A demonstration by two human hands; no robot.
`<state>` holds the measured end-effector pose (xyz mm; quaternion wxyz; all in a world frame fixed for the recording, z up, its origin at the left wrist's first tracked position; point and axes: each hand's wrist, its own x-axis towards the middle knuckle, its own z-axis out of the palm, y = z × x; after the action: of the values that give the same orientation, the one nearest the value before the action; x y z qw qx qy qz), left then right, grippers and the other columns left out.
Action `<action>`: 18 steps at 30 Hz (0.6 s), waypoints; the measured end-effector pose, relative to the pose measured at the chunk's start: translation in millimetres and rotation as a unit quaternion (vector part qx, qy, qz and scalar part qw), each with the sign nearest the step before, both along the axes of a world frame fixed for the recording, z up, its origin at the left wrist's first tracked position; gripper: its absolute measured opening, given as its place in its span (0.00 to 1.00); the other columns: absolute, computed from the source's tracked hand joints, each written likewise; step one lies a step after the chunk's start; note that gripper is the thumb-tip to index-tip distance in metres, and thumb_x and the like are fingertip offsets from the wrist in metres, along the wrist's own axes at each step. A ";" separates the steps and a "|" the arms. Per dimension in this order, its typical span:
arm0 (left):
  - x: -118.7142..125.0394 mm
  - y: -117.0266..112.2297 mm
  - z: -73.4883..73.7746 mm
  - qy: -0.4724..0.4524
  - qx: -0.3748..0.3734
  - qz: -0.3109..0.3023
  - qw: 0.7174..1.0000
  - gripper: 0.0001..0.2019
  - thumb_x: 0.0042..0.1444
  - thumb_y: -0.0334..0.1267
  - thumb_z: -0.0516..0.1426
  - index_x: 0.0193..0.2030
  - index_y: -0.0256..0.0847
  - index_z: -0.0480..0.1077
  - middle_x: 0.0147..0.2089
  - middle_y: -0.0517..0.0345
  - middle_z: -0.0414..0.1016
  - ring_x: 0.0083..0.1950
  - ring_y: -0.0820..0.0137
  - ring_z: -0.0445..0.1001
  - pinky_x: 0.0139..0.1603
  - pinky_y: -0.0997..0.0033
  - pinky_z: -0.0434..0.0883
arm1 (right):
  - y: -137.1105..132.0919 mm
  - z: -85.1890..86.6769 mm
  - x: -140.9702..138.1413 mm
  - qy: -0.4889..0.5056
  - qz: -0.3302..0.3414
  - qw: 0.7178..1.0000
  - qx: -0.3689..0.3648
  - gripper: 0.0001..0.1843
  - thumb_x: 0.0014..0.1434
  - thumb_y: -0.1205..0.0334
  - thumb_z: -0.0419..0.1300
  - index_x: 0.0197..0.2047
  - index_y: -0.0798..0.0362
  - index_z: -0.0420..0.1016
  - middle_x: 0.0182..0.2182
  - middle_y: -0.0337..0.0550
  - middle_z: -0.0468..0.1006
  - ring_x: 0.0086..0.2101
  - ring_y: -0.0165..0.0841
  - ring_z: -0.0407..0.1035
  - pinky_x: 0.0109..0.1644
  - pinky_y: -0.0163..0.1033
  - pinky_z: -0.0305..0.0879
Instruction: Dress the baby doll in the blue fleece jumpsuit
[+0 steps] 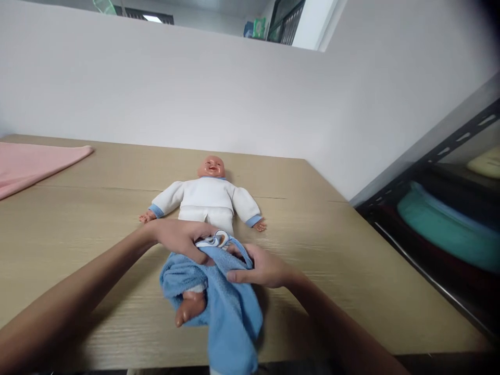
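A baby doll in a white top with blue cuffs lies on its back on the wooden table, head away from me. Blue trousers are bunched around its legs, and one bare foot sticks out at the left. My left hand grips the trousers' waistband at the doll's hip, fingers closed on the cloth. My right hand pinches the blue fabric on the other side. A patterned nappy shows between my hands.
A pink cloth lies at the table's far left. A white wall runs behind the table. To the right stands a dark metal shelf holding a teal item and a yellowish one.
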<state>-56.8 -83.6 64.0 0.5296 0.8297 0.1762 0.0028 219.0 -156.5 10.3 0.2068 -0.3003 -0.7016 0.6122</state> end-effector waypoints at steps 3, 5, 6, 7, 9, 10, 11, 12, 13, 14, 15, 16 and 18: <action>-1.9 -3.2 -9.0 0.008 -0.013 0.043 0.999 0.23 0.67 0.52 0.69 0.61 0.41 0.77 0.53 0.55 0.85 0.53 0.58 0.83 0.52 0.67 0.78 | -3.7 -3.0 3.7 -0.014 -0.001 0.999 -0.033 0.30 0.67 0.31 0.74 0.45 0.52 0.82 0.37 0.38 0.79 0.38 0.36 0.72 0.48 0.43 0.72; -2.9 -5.5 -11.3 0.019 -0.013 0.081 0.996 0.27 0.65 0.55 0.70 0.62 0.40 0.77 0.58 0.52 0.84 0.59 0.54 0.82 0.57 0.65 0.79 | -6.8 -8.9 6.2 0.026 -0.039 0.995 -0.085 0.33 0.63 0.28 0.76 0.43 0.52 0.80 0.35 0.37 0.77 0.35 0.33 0.69 0.42 0.39 0.69; -3.1 -6.1 -11.9 0.014 -0.025 0.084 0.996 0.30 0.62 0.56 0.72 0.63 0.40 0.77 0.60 0.51 0.84 0.61 0.52 0.82 0.59 0.64 0.79 | -8.2 -11.9 7.3 0.054 -0.064 0.990 -0.115 0.34 0.61 0.27 0.77 0.44 0.52 0.81 0.36 0.37 0.77 0.35 0.33 0.69 0.42 0.38 0.70; -3.1 -6.3 -12.1 0.004 -0.046 0.072 0.996 0.33 0.58 0.56 0.75 0.63 0.40 0.77 0.61 0.50 0.84 0.62 0.51 0.82 0.60 0.63 0.80 | -9.4 -14.4 8.4 0.080 -0.086 0.982 -0.145 0.35 0.60 0.27 0.77 0.46 0.52 0.81 0.38 0.38 0.79 0.36 0.33 0.70 0.42 0.37 0.70; -2.3 -5.9 -12.1 -0.015 -0.096 0.023 0.995 0.30 0.54 0.55 0.78 0.57 0.41 0.80 0.56 0.53 0.87 0.57 0.53 0.84 0.57 0.64 0.81 | -10.4 -16.7 9.9 0.112 -0.109 0.967 -0.199 0.34 0.62 0.28 0.77 0.51 0.50 0.83 0.40 0.40 0.81 0.37 0.34 0.72 0.43 0.37 0.72; -1.6 -5.6 -12.0 -0.020 -0.117 -0.001 0.993 0.26 0.54 0.53 0.78 0.52 0.40 0.82 0.51 0.55 0.88 0.53 0.55 0.85 0.54 0.65 0.82 | -10.2 -16.2 10.4 0.118 -0.108 0.963 -0.215 0.32 0.64 0.28 0.76 0.53 0.49 0.84 0.41 0.40 0.82 0.38 0.34 0.73 0.44 0.37 0.73; -1.0 -5.3 -12.0 -0.023 -0.133 -0.021 0.991 0.20 0.57 0.50 0.77 0.48 0.40 0.82 0.46 0.57 0.88 0.49 0.58 0.85 0.52 0.67 0.82 | -9.4 -14.9 10.9 0.118 -0.099 0.964 -0.217 0.32 0.66 0.29 0.76 0.55 0.48 0.85 0.43 0.40 0.83 0.39 0.34 0.75 0.46 0.37 0.74; -0.5 -5.1 -12.2 -0.031 -0.144 -0.033 0.989 0.16 0.61 0.48 0.75 0.46 0.39 0.83 0.44 0.58 0.87 0.47 0.60 0.85 0.51 0.68 0.82 | -8.4 -12.6 11.4 0.113 -0.080 0.969 -0.205 0.32 0.66 0.30 0.76 0.56 0.48 0.85 0.46 0.41 0.84 0.41 0.34 0.76 0.49 0.37 0.75; -0.4 -4.9 -12.7 -0.044 -0.150 -0.037 0.987 0.14 0.64 0.47 0.73 0.46 0.38 0.83 0.44 0.58 0.87 0.48 0.60 0.85 0.53 0.68 0.81 | -7.3 -9.7 11.9 0.104 -0.053 0.975 -0.187 0.33 0.65 0.30 0.76 0.58 0.48 0.84 0.48 0.41 0.85 0.44 0.35 0.77 0.52 0.37 0.75; -0.5 -4.7 -13.5 -0.064 -0.151 -0.034 0.986 0.13 0.66 0.46 0.72 0.49 0.38 0.84 0.46 0.58 0.88 0.51 0.59 0.85 0.56 0.68 0.81 | -6.4 -6.3 12.5 0.091 -0.017 0.981 -0.172 0.35 0.64 0.30 0.78 0.60 0.49 0.84 0.50 0.42 0.85 0.46 0.37 0.78 0.55 0.38 0.76; -1.0 -4.4 -14.7 -0.081 -0.146 -0.026 0.986 0.14 0.68 0.46 0.71 0.52 0.39 0.84 0.51 0.56 0.88 0.55 0.58 0.85 0.60 0.67 0.80 | -5.8 -2.7 13.1 0.074 0.025 0.983 -0.163 0.38 0.61 0.30 0.79 0.61 0.50 0.84 0.51 0.43 0.86 0.49 0.39 0.79 0.58 0.40 0.77; -1.6 -4.0 -16.0 -0.091 -0.136 -0.015 0.986 0.15 0.69 0.47 0.70 0.56 0.40 0.83 0.55 0.55 0.88 0.59 0.57 0.84 0.64 0.65 0.80 | -5.9 0.8 13.7 0.056 0.062 0.983 -0.162 0.40 0.59 0.30 0.80 0.61 0.51 0.84 0.50 0.44 0.86 0.50 0.42 0.80 0.59 0.42 0.77; -2.9 -3.0 -19.0 -0.093 -0.109 0.015 0.990 0.18 0.70 0.50 0.69 0.59 0.42 0.82 0.59 0.55 0.88 0.62 0.55 0.83 0.67 0.62 0.79 | -7.8 6.5 14.8 0.025 0.112 0.980 -0.162 0.41 0.56 0.30 0.82 0.60 0.52 0.85 0.49 0.46 0.87 0.53 0.46 0.81 0.62 0.46 0.78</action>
<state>-59.7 -86.6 45.1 0.6308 0.7606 0.1375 0.0691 233.8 -164.3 16.8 0.1024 -0.2340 -0.6167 0.7446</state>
